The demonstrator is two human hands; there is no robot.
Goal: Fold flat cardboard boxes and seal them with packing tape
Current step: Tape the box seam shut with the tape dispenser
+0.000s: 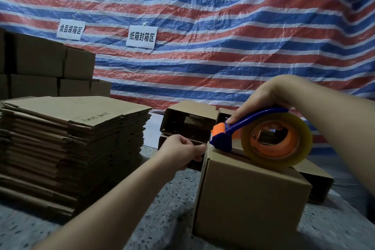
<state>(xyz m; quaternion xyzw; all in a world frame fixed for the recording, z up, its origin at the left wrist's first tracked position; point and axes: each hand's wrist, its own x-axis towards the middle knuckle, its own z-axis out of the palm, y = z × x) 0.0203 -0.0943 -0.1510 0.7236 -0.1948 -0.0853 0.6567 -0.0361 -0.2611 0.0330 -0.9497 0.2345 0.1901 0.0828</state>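
A folded brown cardboard box (249, 199) stands on the speckled floor in front of me, its top flaps down. My right hand (261, 97) grips a blue and orange tape dispenser (229, 130) carrying a clear tape roll (277, 141); the roll rests on the box top and the cutter end sits at the box's far left top edge. My left hand (182, 151) holds that far left top corner, thumb pressed on the edge right by the cutter. A tall stack of flat cardboard boxes (71, 148) lies to the left.
Two assembled open boxes (190, 117) are stacked behind the one being taped, and another box (316, 180) lies to its right. More made-up boxes (46, 67) pile at the back left. A striped tarp (223, 26) with two paper signs hangs behind.
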